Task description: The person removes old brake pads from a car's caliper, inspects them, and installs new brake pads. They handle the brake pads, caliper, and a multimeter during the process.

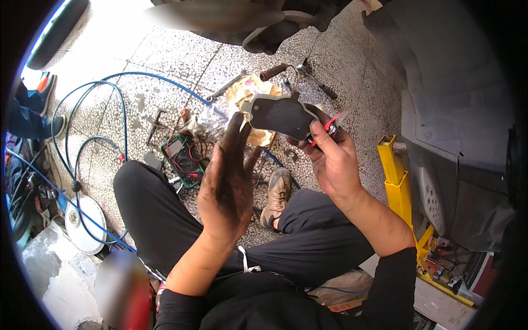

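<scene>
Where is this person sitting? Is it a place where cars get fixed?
Probably yes, a car repair spot. The right hand holds a brake pad, a yellow jack stand stands beside a car body, and hand tools lie on the speckled floor.

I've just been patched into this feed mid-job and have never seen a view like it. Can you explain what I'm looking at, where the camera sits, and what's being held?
This is one picture from a wide fisheye camera worn on a person's head, looking down, so straight edges bend near the rim. There is no machine: the two grimy bare hands are the person's own.

The right hand holds a dark brake pad up by its right end, along with a small red item I cannot identify. The left hand is open, its fingertips at the pad's left edge.

Below are the person's legs in dark trousers and a tan shoe. On the speckled floor lie blue hoses, a wrench and a meter with wires. A yellow jack stand stands beside a vehicle's wheel arch on the right.
</scene>
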A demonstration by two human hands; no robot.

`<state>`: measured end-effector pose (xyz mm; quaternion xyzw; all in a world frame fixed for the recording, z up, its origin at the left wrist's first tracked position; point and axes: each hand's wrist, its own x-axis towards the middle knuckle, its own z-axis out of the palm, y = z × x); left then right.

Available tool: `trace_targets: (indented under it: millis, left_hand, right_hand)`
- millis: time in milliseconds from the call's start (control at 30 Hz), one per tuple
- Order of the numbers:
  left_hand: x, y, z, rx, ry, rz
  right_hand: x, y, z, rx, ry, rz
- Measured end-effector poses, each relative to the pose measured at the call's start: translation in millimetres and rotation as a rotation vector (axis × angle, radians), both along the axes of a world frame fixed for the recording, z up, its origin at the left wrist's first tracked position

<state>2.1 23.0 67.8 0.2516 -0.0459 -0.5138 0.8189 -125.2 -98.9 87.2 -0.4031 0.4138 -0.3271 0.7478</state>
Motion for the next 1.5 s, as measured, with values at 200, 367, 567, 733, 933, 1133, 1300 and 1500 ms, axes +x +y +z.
trace_targets:
  millis: [200, 367, 567, 733, 933, 1133, 1300, 1500]
  left_hand:
    - [5, -2, 1, -0.079, 0.305, -0.05]
    - [6, -3, 6, -0.099, 0.365, -0.063]
    - [4, -4, 8, -0.151, 0.445, -0.053]
    - [3, -6, 12, -0.078, 0.496, 0.002]
    - [-3, -10, 3, 0.009, 0.064, 0.042]
    - [-3, -12, -14, 0.255, -0.76, 0.128]
    - [9, -15, -25, 0.341, -1.236, 0.261]
    - [22, -14, -30, 0.422, -1.561, 0.365]
  right_hand:
    - [-4, -1, -4, -0.146, 0.039, 0.038]
    - [-6, 0, -1, -0.254, 0.091, 0.092]
    - [-6, 6, -3, -0.439, 0.165, 0.141]
    - [-3, 11, 1, -0.533, 0.179, 0.18]
    - [-4, 10, -1, -0.527, 0.19, 0.166]
    - [-5, 9, 0, -0.545, 0.206, 0.155]
    - [-6, 8, 2, -0.551, 0.227, 0.17]
    - [-4, 6, 2, -0.535, 0.237, 0.182]
